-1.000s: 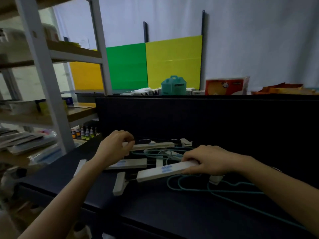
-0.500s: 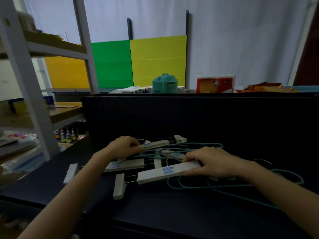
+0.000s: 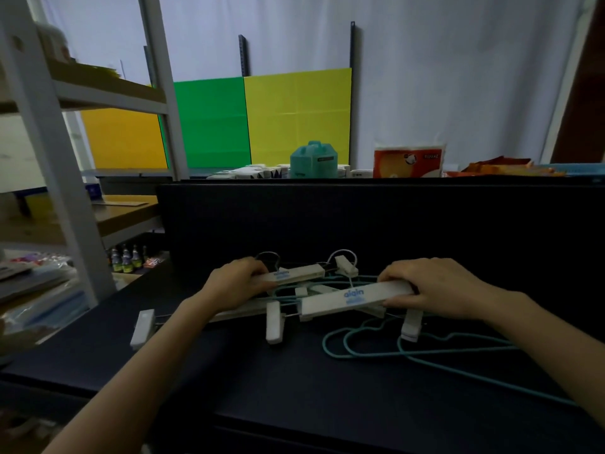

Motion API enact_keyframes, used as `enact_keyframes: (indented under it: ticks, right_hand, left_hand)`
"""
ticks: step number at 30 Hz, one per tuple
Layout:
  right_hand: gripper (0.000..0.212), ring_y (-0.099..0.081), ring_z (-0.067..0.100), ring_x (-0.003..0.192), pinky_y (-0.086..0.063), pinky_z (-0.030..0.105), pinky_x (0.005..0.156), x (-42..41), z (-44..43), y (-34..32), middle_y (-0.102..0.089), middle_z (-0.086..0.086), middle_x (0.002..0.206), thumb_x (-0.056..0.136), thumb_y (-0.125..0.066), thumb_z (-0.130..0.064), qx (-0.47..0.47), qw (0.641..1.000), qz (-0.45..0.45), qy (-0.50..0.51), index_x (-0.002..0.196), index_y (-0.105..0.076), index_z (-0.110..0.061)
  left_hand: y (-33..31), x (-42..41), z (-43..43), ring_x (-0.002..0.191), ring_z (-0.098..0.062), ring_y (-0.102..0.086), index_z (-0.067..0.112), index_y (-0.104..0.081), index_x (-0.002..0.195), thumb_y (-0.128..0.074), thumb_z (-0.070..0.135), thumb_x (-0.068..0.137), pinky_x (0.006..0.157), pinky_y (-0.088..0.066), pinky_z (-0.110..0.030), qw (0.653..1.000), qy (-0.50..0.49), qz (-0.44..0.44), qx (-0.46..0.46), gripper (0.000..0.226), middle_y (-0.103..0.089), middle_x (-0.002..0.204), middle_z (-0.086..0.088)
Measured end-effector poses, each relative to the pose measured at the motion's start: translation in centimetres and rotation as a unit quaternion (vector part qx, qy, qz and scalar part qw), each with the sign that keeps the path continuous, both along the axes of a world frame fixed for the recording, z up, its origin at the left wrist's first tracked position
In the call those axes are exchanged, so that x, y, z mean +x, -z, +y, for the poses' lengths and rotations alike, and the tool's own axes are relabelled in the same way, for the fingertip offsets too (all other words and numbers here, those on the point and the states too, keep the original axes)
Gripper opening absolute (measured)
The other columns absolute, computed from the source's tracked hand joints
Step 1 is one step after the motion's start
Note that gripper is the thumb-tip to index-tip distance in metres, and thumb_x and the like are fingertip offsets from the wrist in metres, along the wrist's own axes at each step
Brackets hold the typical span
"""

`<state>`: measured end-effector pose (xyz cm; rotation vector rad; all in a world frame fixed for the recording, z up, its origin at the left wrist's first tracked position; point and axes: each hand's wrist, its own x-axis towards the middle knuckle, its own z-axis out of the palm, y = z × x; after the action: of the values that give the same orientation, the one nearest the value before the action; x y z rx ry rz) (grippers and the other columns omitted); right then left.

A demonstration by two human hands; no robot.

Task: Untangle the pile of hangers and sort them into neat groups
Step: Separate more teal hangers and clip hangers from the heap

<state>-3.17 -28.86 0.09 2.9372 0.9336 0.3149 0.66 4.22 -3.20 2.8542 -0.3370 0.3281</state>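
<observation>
Head view: the left hand (image 3: pixel 240 283) clasps the left end of the far white clip hanger (image 3: pixel 298 275), and the right hand (image 3: pixel 435 288) clasps the right end of the near white clip hanger (image 3: pixel 353 298). Both lie in the pile on the dark table (image 3: pixel 262 388), over teal wire hangers (image 3: pixel 406 350) that spread toward 4 o'clock. The black back panel (image 3: pixel 360 217) stands close at 12 o'clock. Bare table lies at 6 o'clock, up to the front edge. A shelf rack (image 3: pixel 59 178) stands at 9 o'clock.

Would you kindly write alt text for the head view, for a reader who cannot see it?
The left hand grips the farther white clip hanger and the right hand the nearer white clip hanger on a dark table, with teal wire hangers tangled among them.
</observation>
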Motion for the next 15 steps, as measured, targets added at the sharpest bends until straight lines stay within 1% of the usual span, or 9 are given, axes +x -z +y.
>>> enact_keyframes:
  ticks: [3, 6, 9, 12, 15]
  right_hand:
    - [0.035, -0.046, -0.003, 0.081, -0.03, 0.011, 0.057, -1.4, -1.7, 0.1, -0.048, -0.024, 0.102, 0.085, -0.047, -0.06, 0.002, 1.0, -0.02, 0.011, 0.116, -0.049, -0.043]
    - [0.035, -0.044, -0.006, 0.077, -0.034, 0.012, 0.06, -3.2, -3.7, 0.0, -0.044, -0.028, 0.096, 0.083, -0.047, -0.06, 0.031, 0.998, -0.041, 0.034, 0.114, -0.05, -0.043]
    - [0.039, -0.049, -0.006, 0.08, -0.038, 0.014, 0.063, -5.4, -5.8, -0.3, -0.045, -0.032, 0.093, 0.078, -0.043, -0.066, 0.074, 0.994, -0.056, 0.05, 0.11, -0.05, -0.045]
    - [0.042, -0.051, -0.006, 0.083, -0.041, 0.017, 0.062, -7.8, -7.7, -0.9, -0.047, -0.034, 0.094, 0.069, -0.036, -0.072, 0.126, 0.988, -0.061, 0.073, 0.104, -0.045, -0.05]
    - [0.036, -0.055, -0.002, 0.088, -0.044, 0.02, 0.065, -10.4, -9.7, -1.4, -0.05, -0.035, 0.098, 0.068, -0.042, -0.069, 0.182, 0.977, -0.067, 0.091, 0.101, -0.044, -0.053]
  left_hand:
    - [-0.2, 0.0, 0.0, 0.086, -0.008, -0.048, 0.027, -0.057, 0.109, -0.052, 0.051, 0.086, 0.066, -0.039, -0.028, 0.998, -0.001, -0.062, -0.004, 0.033, -0.054, 0.104, 0.008]
    - [-0.8, -0.3, -0.6, 0.085, -0.007, -0.046, 0.026, -0.058, 0.113, -0.053, 0.047, 0.087, 0.064, -0.036, -0.026, 0.992, 0.007, -0.122, -0.029, 0.033, -0.054, 0.104, 0.007]
    - [-1.6, -1.0, -1.8, 0.092, -0.012, -0.05, 0.022, -0.058, 0.116, -0.056, 0.043, 0.086, 0.065, -0.038, -0.026, 0.985, 0.029, -0.169, -0.034, 0.036, -0.055, 0.105, 0.005]
    - [-2.4, -1.9, -3.7, 0.096, -0.015, -0.051, 0.021, -0.059, 0.116, -0.059, 0.04, 0.086, 0.069, -0.044, -0.031, 0.977, 0.062, -0.203, -0.037, 0.035, -0.057, 0.105, 0.003]
    - [-3.1, -3.0, -6.3, 0.094, -0.017, -0.052, 0.02, -0.06, 0.113, -0.06, 0.039, 0.085, 0.068, -0.045, -0.033, 0.967, 0.101, -0.226, -0.053, 0.034, -0.059, 0.103, 0.002]
